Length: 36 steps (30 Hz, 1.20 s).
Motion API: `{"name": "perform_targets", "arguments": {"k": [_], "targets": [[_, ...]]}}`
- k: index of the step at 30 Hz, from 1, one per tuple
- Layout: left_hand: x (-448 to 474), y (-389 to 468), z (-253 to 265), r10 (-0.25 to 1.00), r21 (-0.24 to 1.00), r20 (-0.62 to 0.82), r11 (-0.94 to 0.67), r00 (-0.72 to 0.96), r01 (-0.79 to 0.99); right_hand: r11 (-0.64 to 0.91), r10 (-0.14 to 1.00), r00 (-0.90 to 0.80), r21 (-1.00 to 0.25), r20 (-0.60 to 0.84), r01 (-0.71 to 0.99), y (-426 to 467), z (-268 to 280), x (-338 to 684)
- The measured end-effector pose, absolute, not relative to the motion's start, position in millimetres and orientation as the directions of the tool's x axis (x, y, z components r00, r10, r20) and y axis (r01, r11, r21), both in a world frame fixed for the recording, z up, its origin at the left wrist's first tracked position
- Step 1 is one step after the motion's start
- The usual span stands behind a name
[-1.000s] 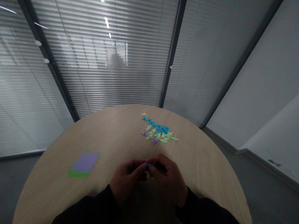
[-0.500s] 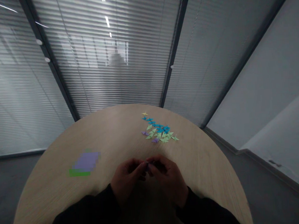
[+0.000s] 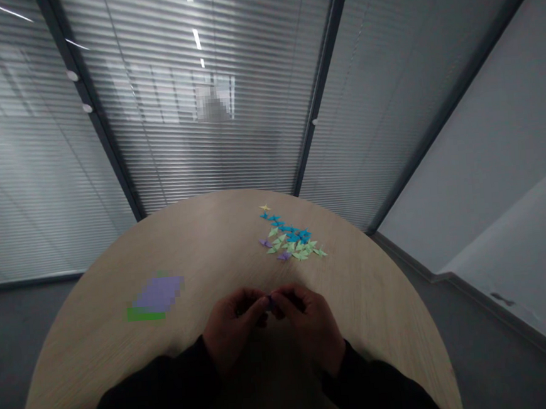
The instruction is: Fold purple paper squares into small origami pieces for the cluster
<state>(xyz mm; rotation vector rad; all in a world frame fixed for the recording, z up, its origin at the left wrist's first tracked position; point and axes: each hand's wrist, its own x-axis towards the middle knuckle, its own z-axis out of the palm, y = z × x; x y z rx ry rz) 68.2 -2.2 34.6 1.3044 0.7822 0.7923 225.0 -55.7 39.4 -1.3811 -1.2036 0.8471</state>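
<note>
My left hand (image 3: pixel 233 321) and my right hand (image 3: pixel 307 318) meet over the near part of the table, thumbs and forefingers pinched together. Between their fingertips is a small dark purple piece of folded paper (image 3: pixel 270 303), mostly covered by the fingers. Beyond my hands lies a cluster of small pointed folded-paper figures, among them blue ones (image 3: pixel 297 235), pale green ones (image 3: pixel 301 250), purple ones (image 3: pixel 284 255) and a single yellow one (image 3: pixel 264 207). To the left of my left hand sits a stack of purple paper sheets (image 3: pixel 159 293), blurred by pixelation, with green showing at its edges.
The round wooden table (image 3: pixel 200 235) curves away on both sides. Behind it stand glass panels with closed blinds (image 3: pixel 221 152) and dark frames. A white wall (image 3: pixel 497 168) rises at the right, above grey floor (image 3: pixel 482 339).
The thumbs have shifted slightly apart at the tips, and a bit more of the purple paper shows between them. The paper figures and the stack stay where they were.
</note>
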Motion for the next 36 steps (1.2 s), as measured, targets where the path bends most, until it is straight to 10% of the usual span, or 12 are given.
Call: {"name": "perform_targets", "arguments": {"k": [36], "targets": [[66.5,2.4,30.9,0.864,0.999,-0.017,0.028,0.504,-0.015,0.000,0.979,0.202,-0.990,0.030,0.143,-59.7,43.5,217.1]]}}
